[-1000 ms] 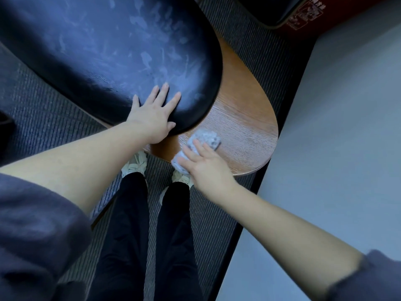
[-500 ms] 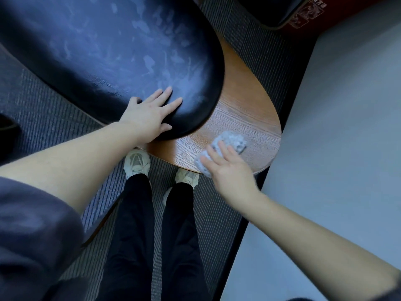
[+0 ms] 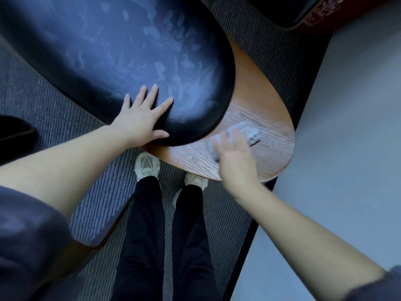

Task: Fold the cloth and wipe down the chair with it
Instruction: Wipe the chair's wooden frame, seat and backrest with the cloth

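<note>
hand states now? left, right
Left hand: open, flat on the cushion.
Right hand: open, pressing the cloth; blurred.

Right hand (image 3: 235, 161) on cloth (image 3: 249, 131), wooden chair (image 3: 274, 157)

Hands: two, the left hand (image 3: 141, 120) and the right hand (image 3: 235, 161). Cloth (image 3: 247, 131): one, under the right fingers. Chair (image 3: 267, 118): one, under the left fingers. Sneakers (image 3: 147, 165): two.

A left hand (image 3: 138, 120) rests on the chair's cushion (image 3: 121, 51); to its right, a right hand (image 3: 235, 164) presses a cloth (image 3: 247, 131) on the bare seat (image 3: 269, 109).
</note>
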